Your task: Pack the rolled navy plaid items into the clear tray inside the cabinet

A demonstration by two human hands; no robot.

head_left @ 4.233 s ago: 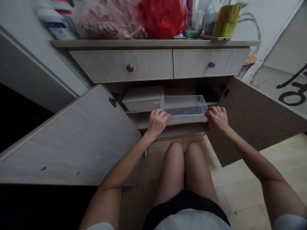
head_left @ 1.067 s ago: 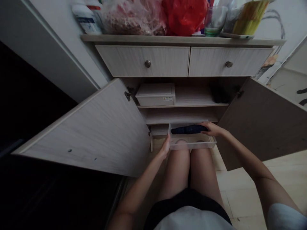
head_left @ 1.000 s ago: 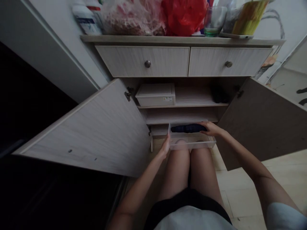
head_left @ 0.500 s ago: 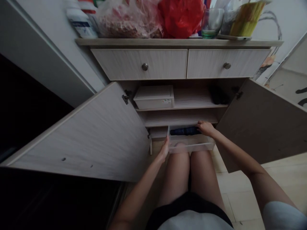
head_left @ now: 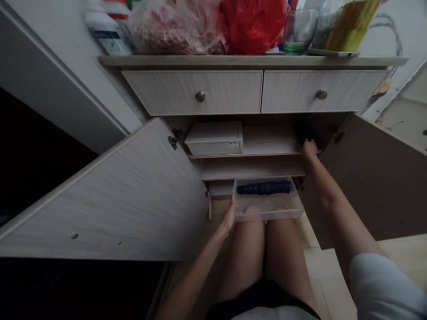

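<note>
Dk blue rolled item (head_left: 263, 188), looks like a folded umbrella, lies lengthwise in clear plastic bin (head_left: 287, 214), along its far wall, narrow end to L. No hand on it. Bin is open-topped, held just above/on knees (head_left: 251, 231), contact w/ knees unclear.

L hand (head_left: 229, 213) grips bin's L end, thumb by the wall's upper edge; fingers partly hidden. R hand (head_left: 309, 148) is at R end of upper shelf (head_left: 268, 141), right by dk objs (head_left: 303, 128); fingers curled, but too dark to tell if pinching anything. Arm passes in front of R door (head_left: 373, 182).

Same shelf, L end: white box (head_left: 213, 146) w/ small label on front. Lower shelf (head_left: 253, 168) just below, behind bin. L door (head_left: 110, 200) swung open, R door too. Above: two shut drawers (head_left: 196, 91), one round knob (head_left: 200, 96) each.

Cab top (head_left: 247, 61), L to R: white bottle (head_left: 108, 35), clear bag (head_left: 176, 33) w/ brownish bits, red bag (head_left: 255, 26), glass (head_left: 300, 31) w/ green base, yellow container (head_left: 350, 26).
</note>
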